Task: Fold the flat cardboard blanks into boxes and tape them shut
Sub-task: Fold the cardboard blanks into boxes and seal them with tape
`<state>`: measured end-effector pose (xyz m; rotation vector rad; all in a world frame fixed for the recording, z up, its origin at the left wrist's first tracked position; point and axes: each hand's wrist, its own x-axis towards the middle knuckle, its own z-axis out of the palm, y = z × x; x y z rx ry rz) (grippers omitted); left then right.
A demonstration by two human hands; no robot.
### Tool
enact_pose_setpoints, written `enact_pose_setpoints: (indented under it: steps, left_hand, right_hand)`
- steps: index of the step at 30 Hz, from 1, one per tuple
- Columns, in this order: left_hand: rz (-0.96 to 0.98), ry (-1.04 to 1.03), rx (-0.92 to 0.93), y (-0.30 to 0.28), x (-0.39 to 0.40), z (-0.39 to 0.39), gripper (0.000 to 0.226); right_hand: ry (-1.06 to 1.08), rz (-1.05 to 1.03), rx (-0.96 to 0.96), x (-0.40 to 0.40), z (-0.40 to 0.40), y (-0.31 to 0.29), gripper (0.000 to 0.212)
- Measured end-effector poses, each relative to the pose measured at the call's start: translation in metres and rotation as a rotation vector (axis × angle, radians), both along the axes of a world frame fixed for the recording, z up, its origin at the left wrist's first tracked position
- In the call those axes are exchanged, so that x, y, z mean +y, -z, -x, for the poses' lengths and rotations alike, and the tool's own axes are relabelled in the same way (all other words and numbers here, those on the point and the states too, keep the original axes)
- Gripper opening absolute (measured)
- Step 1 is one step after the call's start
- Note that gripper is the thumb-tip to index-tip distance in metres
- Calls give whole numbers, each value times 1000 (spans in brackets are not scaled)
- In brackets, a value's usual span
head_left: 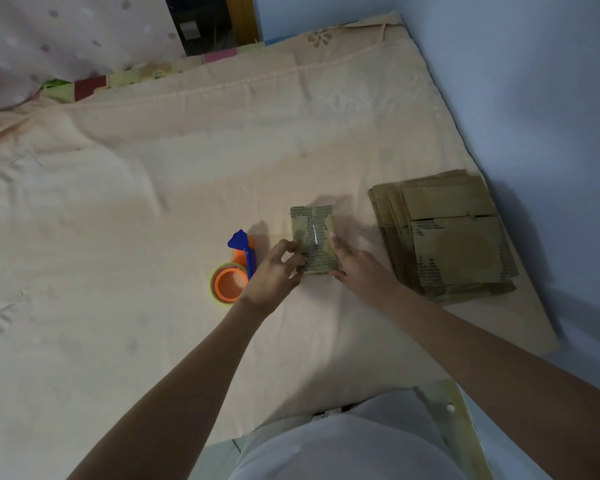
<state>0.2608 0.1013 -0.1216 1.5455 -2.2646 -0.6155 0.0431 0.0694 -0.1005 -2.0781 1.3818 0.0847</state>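
Small folded box [314,240] mid-bed, tape strip along top seam, my left hand [274,271] pinching its 9 o'clock edge, right hand [355,263] flat-fingered against 3 o'clock; likely light, crushable, so grip the side walls; blanks stack [444,233] at 3, tape dispenser [234,271] at 9.

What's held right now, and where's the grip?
The folded cardboard box, by its long sides: left hand fingers curl on the left edge, right hand lies along the right edge.
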Motion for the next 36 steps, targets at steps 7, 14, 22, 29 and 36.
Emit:
enact_pose_setpoints:
  steps: [7, 14, 22, 29, 36]
  left_hand:
    - [35, -153, -37, -4, -3, 34, 40]
    - [65, -149, 44, 3, -1, 16, 29]
    - [-232, -872, 414, -23, -15, 54, 24]
    - [-279, -760, 355, -23, -15, 46, 34]
    - [-304, -322, -196, -41, -54, 33, 106]
  right_hand:
    - [197, -8, 33, 7, -26, -2, 77]
    - [197, -57, -104, 0, -7, 0, 69]
    - [662, -13, -326, 3, -42, -4, 57]
    - [708, -78, -462, 16, -39, -1, 58]
    - [995, -239, -435, 29, -46, -7, 52]
